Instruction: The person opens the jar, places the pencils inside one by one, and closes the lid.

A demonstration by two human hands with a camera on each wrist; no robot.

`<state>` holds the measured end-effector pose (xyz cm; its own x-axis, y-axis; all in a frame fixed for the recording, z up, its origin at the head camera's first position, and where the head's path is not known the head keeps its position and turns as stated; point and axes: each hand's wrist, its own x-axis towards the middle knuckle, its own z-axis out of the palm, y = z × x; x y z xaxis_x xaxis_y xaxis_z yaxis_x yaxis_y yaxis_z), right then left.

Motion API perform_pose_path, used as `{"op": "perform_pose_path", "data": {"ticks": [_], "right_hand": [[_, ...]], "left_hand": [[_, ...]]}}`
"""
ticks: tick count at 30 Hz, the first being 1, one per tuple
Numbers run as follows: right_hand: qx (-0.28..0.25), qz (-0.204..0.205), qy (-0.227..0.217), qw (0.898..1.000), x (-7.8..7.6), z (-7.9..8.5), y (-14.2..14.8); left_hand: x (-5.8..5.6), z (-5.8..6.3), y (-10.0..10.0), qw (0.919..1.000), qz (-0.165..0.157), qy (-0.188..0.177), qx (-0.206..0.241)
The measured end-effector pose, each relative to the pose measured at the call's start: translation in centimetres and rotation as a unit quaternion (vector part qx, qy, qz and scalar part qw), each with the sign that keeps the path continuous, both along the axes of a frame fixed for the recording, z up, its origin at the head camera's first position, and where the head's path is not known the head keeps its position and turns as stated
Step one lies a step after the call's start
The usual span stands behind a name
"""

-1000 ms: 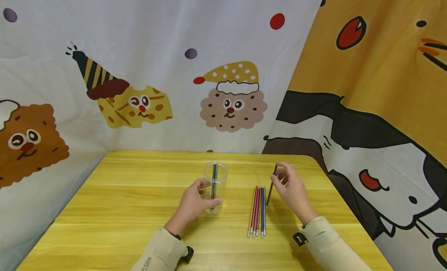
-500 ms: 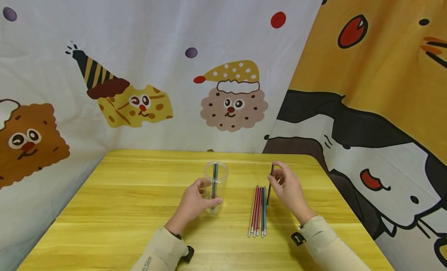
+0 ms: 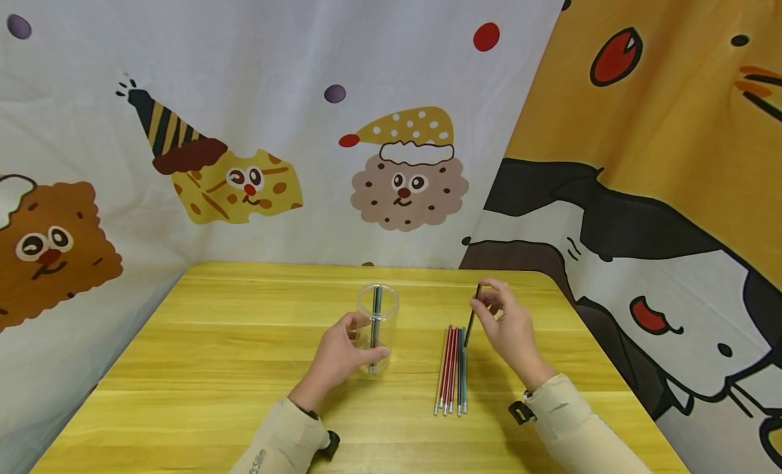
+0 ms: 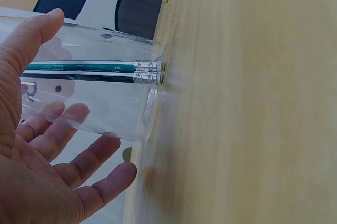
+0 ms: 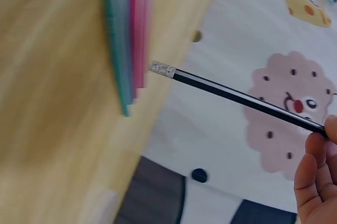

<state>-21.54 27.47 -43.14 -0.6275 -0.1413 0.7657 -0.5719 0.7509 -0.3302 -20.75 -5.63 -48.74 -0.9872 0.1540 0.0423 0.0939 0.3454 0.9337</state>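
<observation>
My left hand [image 3: 342, 352] holds a clear plastic cup [image 3: 392, 328] upright on the table, thumb on the near side and fingers behind. Inside the cup stand two pencils [image 4: 89, 68], one green and one dark, their eraser ends at the bottom. My right hand [image 3: 510, 331] pinches a black pencil [image 5: 237, 97] near its upper end between thumb and fingertips. That pencil hangs steeply with its silver-ferruled eraser end down, next to a row of pencils [image 3: 451, 369] lying side by side on the table. The row shows red, blue and green barrels, erasers toward me.
The yellow wood-grain table [image 3: 214, 352] reaches back to a white cloth [image 3: 263, 66] printed with cartoon figures. An orange printed cloth [image 3: 678, 121] hangs along the right side. A dark band [image 3: 523, 415] is on my right wrist.
My right hand has shifted slightly and raised the black pencil, so its eraser end is higher, overlapping the row's right edge. My left hand and the cup have stayed in place.
</observation>
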Motion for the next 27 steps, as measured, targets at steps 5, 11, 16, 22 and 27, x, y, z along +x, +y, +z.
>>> {"op": "perform_pose_path", "data": {"ticks": [5, 11, 16, 22, 27], "right_hand": [[-0.039, 0.018, 0.03, 0.999, 0.2, 2.0, -0.9], [-0.161, 0.058, 0.037, 0.985, 1.1, 5.2, -2.6], [-0.282, 0.115, 0.044, 0.951, 1.8, 8.5, -3.7], [-0.365, 0.187, 0.022, 0.912, 1.9, 10.9, -5.4], [-0.305, 0.196, -0.024, 0.932, 1.1, 10.9, -7.6]], "left_hand": [[0.0, 0.0, 0.0, 1.0, 0.001, -0.001, -0.001], [-0.1, -0.1, -0.1, 1.0, -0.003, -0.004, 0.002], [-0.1, -0.1, 0.0, 1.0, -0.001, -0.006, 0.001], [-0.1, -0.1, 0.0, 1.0, 0.0, -0.004, 0.0], [-0.1, -0.1, 0.0, 1.0, 0.001, -0.005, -0.001]]}}
